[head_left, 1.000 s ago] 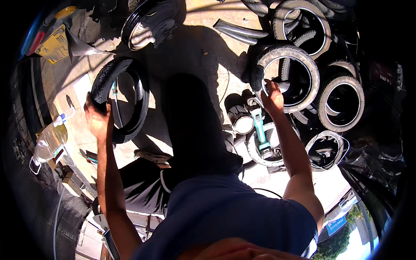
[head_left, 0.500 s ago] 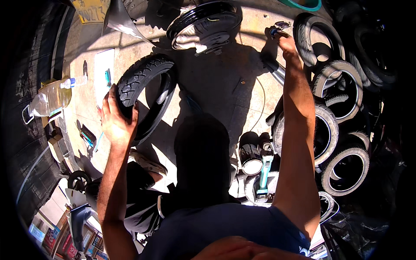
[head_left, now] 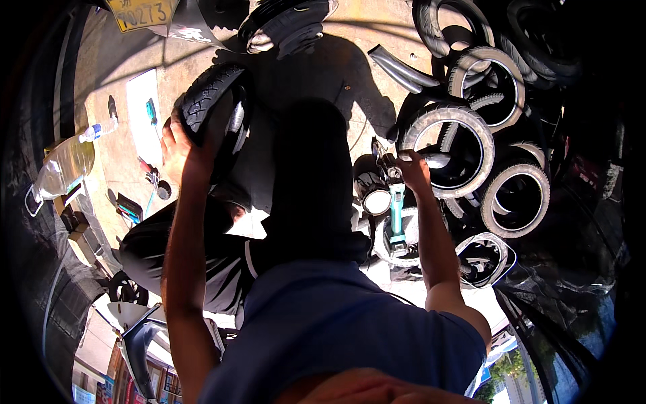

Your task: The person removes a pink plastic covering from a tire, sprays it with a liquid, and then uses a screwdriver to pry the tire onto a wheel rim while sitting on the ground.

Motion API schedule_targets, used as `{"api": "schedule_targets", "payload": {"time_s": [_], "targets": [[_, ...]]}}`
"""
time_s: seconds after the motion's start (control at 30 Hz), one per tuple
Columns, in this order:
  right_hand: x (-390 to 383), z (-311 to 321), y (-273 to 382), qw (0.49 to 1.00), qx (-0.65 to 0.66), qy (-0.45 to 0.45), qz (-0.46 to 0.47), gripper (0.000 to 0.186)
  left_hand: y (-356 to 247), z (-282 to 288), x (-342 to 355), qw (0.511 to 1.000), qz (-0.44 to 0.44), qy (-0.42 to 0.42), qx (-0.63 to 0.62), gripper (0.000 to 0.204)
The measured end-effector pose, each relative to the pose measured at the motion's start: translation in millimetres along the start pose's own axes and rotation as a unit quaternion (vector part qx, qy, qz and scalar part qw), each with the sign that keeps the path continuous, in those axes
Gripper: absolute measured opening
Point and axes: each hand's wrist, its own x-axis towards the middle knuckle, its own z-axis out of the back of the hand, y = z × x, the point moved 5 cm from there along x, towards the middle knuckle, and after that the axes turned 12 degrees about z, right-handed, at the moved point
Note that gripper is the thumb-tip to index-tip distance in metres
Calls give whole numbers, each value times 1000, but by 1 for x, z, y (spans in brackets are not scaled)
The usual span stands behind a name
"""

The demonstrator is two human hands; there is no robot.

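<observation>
A black tyre with a chunky tread [head_left: 204, 99] stands tilted on the ground at the left. My left hand [head_left: 183, 149] grips its near left side, fingers wrapped on the tread. At the right, my right hand [head_left: 413, 170] is low with its fingers curled, beside the head of a teal power tool that looks like an angle grinder [head_left: 397, 219]. What those fingers hold or touch is too dark to make out. Just beyond that hand lies a dusty worn tyre [head_left: 481, 124]. A dark can with a pale end [head_left: 374, 195] stands left of the tool.
More used tyres [head_left: 517, 200] are piled along the right. A wheel [head_left: 286, 27] lies at the far middle. On the left are a white sheet with a teal-handled tool [head_left: 151, 111], a large clear bottle [head_left: 64, 168] and small tools [head_left: 128, 209]. Dark curved tubing [head_left: 404, 71] lies far right.
My right hand has drawn back from the far right ground to beside the teal tool. My left hand stays on the tyre. The whole view has shifted.
</observation>
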Motion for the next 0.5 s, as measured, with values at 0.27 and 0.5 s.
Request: {"api": "schedule_targets", "payload": {"time_s": [0.27, 0.5], "targets": [[-43, 81, 251, 606, 726, -9, 327, 53, 22, 1, 75, 944, 60, 324, -31, 93], [-94, 98, 424, 719, 600, -38, 349, 49, 22, -14, 105, 938, 19, 325, -118, 101]]}}
